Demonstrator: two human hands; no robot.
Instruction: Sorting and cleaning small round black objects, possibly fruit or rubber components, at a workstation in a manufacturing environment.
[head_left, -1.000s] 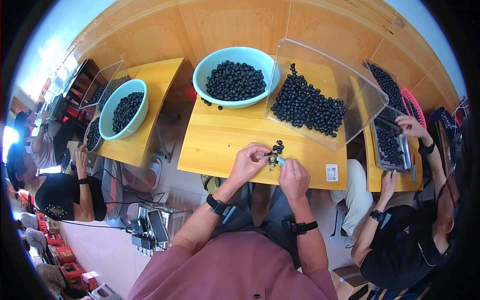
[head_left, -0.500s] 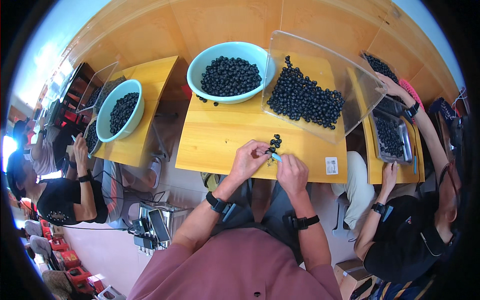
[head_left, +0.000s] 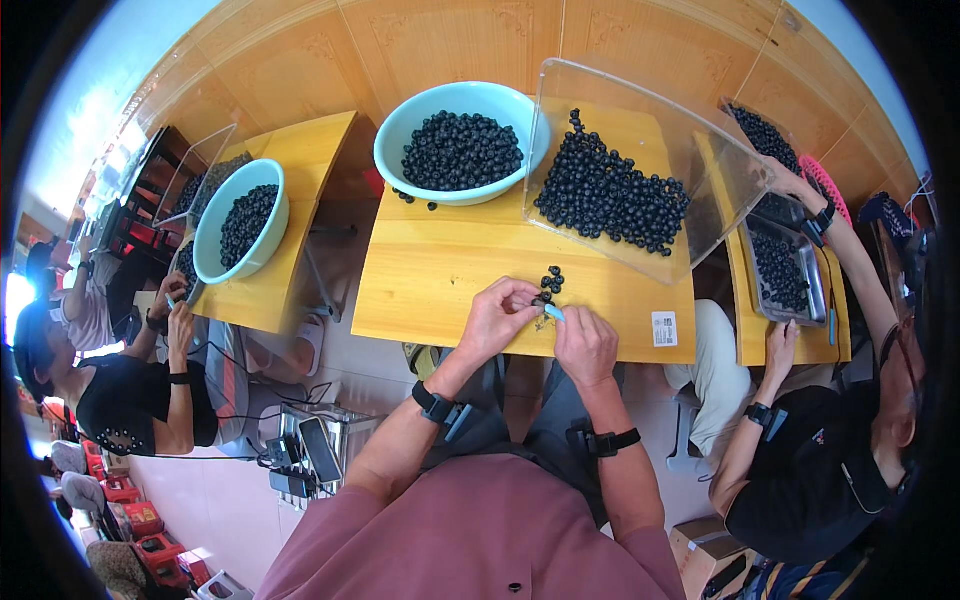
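Note:
Above the near edge of the yellow table [head_left: 420, 290], my left hand [head_left: 497, 318] pinches a small round black bead [head_left: 538, 301] between thumb and fingers. My right hand [head_left: 586, 346] is closed on a small tool with a light blue handle [head_left: 554, 312], its end pointing at the bead. The tip of the tool is too small to make out. Just beyond my fingers lie several loose black beads [head_left: 552, 277]. Dark crumbs are scattered on the wood beside the tool.
A light blue bowl [head_left: 460, 198] full of black beads stands at the back. Right of it, a clear plastic tray [head_left: 705, 135] holds more beads. A white label [head_left: 663, 329] sits at the right edge. Co-workers sit at tables left and right, with a blue bowl [head_left: 207, 265] and a metal tray [head_left: 818, 275].
My hands stay almost in the same place, with the bead and the blue-handled tool still in them. On the left, the co-worker's raised hand has come down beside the other one.

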